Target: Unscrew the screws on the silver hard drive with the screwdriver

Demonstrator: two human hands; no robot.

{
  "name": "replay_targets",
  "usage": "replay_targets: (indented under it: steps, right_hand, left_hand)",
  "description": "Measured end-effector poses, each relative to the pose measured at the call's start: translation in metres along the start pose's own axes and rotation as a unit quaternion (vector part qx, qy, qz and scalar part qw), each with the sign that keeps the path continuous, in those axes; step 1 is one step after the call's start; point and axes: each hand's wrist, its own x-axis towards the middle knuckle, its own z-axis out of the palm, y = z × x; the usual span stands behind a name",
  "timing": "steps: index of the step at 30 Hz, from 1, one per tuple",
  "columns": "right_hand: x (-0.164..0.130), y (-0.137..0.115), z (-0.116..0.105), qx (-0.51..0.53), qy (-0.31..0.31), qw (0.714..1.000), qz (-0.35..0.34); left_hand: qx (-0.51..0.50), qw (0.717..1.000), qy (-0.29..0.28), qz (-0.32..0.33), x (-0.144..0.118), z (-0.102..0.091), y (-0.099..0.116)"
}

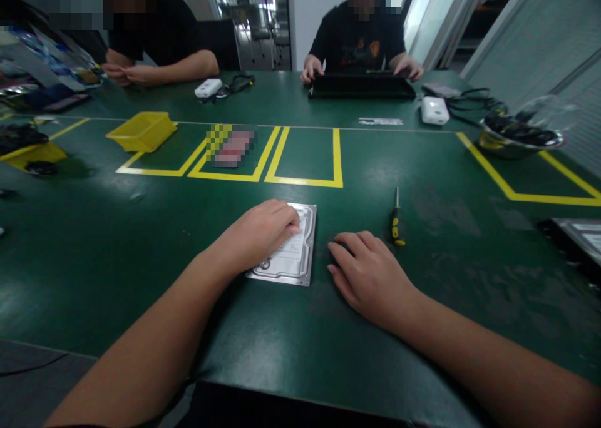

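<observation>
Two bare hands rest on the green table [141, 240]. The left hand [260, 231] lies palm down, fingers loosely bent, over the drive [293, 256], hiding its left half; it presses rather than grips. The right hand [370, 275] lies flat and empty just right of the drive. The drive's white label carries print too small to read. A screwdriver [397, 218] lies near the right hand. Farther off, a yellow bin [141, 131] sits beside a pixelated patch.

Open tabletop [422, 165] ahead — only the screwdriver [398, 221] intrudes.
</observation>
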Motion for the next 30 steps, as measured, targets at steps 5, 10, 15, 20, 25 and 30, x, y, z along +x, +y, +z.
replay_targets:
  steps: [5, 10, 15, 20, 25, 30]
  right_hand:
    - [0.000, 0.001, 0.001, -0.001, -0.005, 1.000, 0.000]
    - [-0.002, -0.001, 0.000, -0.002, -0.006, 1.000, 0.001]
    - [-0.001, -0.001, 0.000, -0.004, -0.004, 1.000, 0.002]
    - [-0.001, -0.001, -0.001, -0.005, -0.003, 1.000, 0.001]
    - [-0.001, -0.001, 0.000, -0.006, 0.001, 1.000, -0.001]
    - [-0.001, 0.000, -0.001, -0.008, 0.000, 1.000, 0.000]
  left_hand:
    - [-0.046, 0.999, -0.008, -0.018, 0.001, -0.002, 0.005]
    - [-0.067, 0.998, -0.007, 0.017, 0.002, 0.002, 0.009]
    - [-0.083, 0.996, 0.008, 0.003, 0.004, 0.007, 0.014]
    - [-0.096, 0.995, -0.003, -0.010, 0.006, 0.006, 0.019]
    - [-0.104, 0.994, -0.003, -0.021, 0.010, 0.005, 0.020]
    - [-0.116, 0.993, 0.002, -0.019, 0.012, 0.004, 0.021]
